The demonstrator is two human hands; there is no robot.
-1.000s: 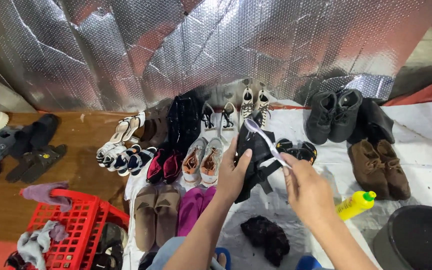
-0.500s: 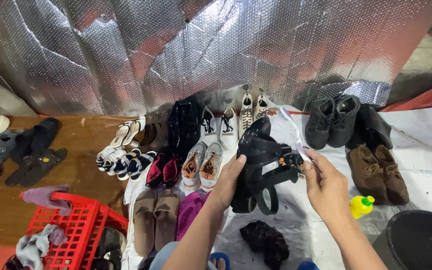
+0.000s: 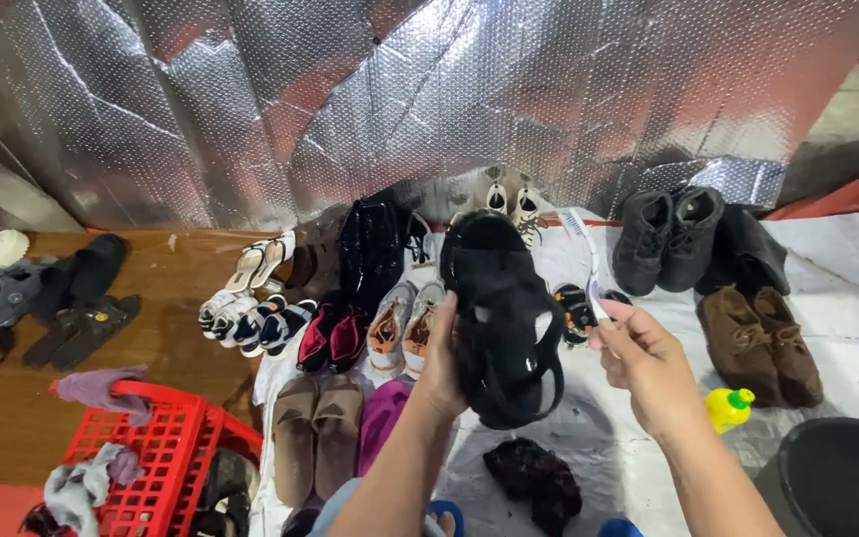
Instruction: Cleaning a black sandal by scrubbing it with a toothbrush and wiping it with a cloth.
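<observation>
I look down on my own two bare arms reaching forward over a white sheet (image 3: 847,259) crowded with footwear. My left hand (image 3: 444,363) is curled around the edge of a black strappy sandal (image 3: 499,318), gripping it from the left and holding it up off the sheet with the sole turned toward me, which puts that surface squarely in view. My right hand (image 3: 643,353) is closed in a pinch around the handle of a white toothbrush (image 3: 587,261); the bristled head points up and away, just beside the sandal's right edge but apart from it. Below and behind, pairs lie side by side in rows: brown slippers (image 3: 315,423), pink shoes (image 3: 330,336), white trainers with orange insoles (image 3: 405,323), dark grey ankle boots (image 3: 668,234) and brown suede shoes (image 3: 758,338). A small yellow bottle with a green cap (image 3: 728,408) lies near my right forearm. A red plastic basket (image 3: 166,447) holding rags sits at lower left on the wooden floor (image 3: 171,358). Crinkled silver foil sheeting (image 3: 350,99) hangs behind everything.
</observation>
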